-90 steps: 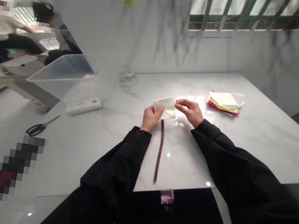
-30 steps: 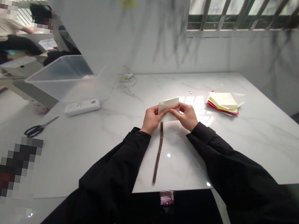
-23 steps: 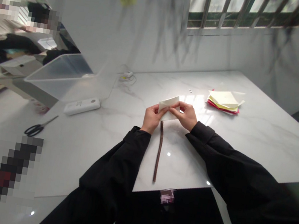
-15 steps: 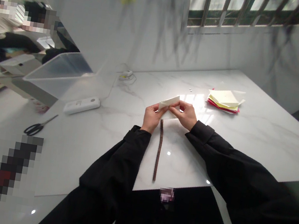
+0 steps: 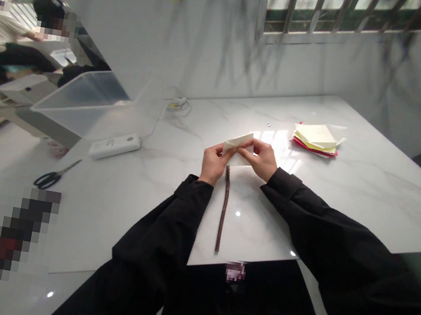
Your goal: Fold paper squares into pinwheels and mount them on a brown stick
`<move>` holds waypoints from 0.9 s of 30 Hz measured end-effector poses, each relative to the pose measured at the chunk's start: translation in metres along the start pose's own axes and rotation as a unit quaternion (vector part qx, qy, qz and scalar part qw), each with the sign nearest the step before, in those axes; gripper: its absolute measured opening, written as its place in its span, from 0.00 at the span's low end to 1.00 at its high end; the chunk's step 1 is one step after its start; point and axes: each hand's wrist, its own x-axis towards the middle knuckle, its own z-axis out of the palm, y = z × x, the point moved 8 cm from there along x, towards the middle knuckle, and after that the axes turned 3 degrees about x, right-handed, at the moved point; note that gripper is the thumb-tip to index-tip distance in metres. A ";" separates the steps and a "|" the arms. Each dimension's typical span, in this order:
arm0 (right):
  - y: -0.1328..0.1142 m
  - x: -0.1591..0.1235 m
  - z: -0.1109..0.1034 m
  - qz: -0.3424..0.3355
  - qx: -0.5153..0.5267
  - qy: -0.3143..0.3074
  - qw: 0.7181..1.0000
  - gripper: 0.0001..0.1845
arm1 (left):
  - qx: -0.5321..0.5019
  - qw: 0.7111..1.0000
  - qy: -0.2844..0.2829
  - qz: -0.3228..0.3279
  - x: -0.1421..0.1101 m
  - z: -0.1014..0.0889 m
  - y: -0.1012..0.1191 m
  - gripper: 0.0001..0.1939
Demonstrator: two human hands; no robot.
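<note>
Between my two hands is a small piece of cream-white paper (image 5: 241,159), with a folded or raised upper edge. My left hand (image 5: 214,162) pinches it at the left, thumb toward the middle. Opposite, my right hand (image 5: 262,160) pinches the same paper, its thumb and fingertips close to the left thumb. Just below the paper, a thin brown stick (image 5: 223,210) lies lengthwise on the white marbled table (image 5: 162,203). Its upper end reaches near the paper's lower edge; whether they touch I cannot tell.
A stack of cream, yellow and red paper (image 5: 316,137) lies at the back right. On the left are a white oblong device (image 5: 115,146), black-handled scissors (image 5: 54,177), a clear plastic bin (image 5: 83,98) and a blurred-out dark object (image 5: 12,234). People sit further off at the upper left.
Both hands keep their pinch on the paper almost unmoved. The whole view has shifted very slightly, and a person at the far left has moved a little.
</note>
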 end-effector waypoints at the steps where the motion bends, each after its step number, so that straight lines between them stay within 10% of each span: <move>1: -0.001 0.000 -0.001 -0.004 -0.005 0.009 1.000 0.18 | -0.002 1.000 0.000 -0.001 0.000 0.000 0.000 0.29; 27: -0.003 0.000 -0.003 -0.004 -0.001 0.029 1.000 0.17 | -0.013 1.000 0.007 0.009 -0.001 0.000 0.005 0.29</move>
